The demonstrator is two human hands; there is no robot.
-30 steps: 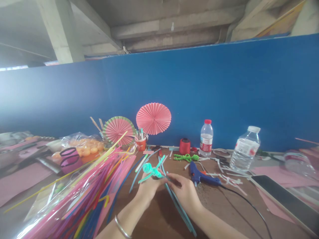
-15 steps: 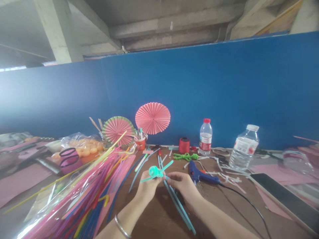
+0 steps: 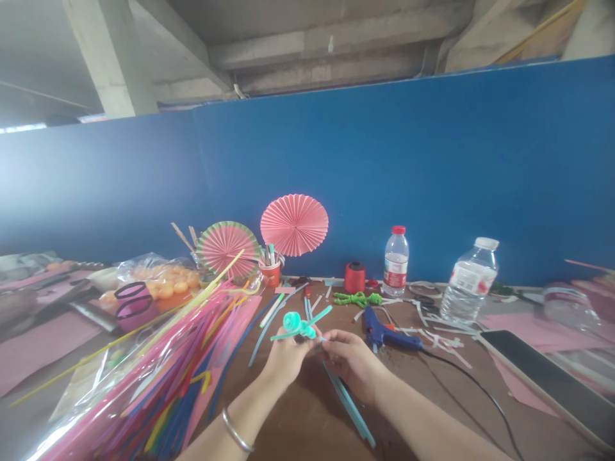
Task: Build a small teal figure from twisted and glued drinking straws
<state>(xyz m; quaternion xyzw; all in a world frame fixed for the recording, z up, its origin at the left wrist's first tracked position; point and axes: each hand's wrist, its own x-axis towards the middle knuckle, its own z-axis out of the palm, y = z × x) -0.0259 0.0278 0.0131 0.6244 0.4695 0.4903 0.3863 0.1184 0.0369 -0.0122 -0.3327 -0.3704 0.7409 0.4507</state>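
A small turquoise pipe-cleaner figure (image 3: 296, 325), with a round coiled end and two arms sticking out, is pinched in my left hand (image 3: 287, 362). My right hand (image 3: 353, 360) is closed close beside it, thumb and forefinger together at the figure's right end on what looks like a thin turquoise strand. The exact grip of the right fingertips is too small to make out. Beneath my hands several light-blue pipe cleaners (image 3: 354, 413) lie on the brown table (image 3: 307, 429).
A bundle of coloured pipe cleaners (image 3: 163, 384) in plastic covers the left. To the right lie a blue glue gun (image 3: 391, 336) with its cord and a phone (image 3: 548, 384). Behind stand two water bottles (image 3: 396, 262), a red thread spool (image 3: 355, 277) and pink paper fans (image 3: 295, 225).
The turquoise figure has turned, its round end moving up and left, with more of its coiled body showing. My right hand has shifted slightly left, closer to my left fingers.
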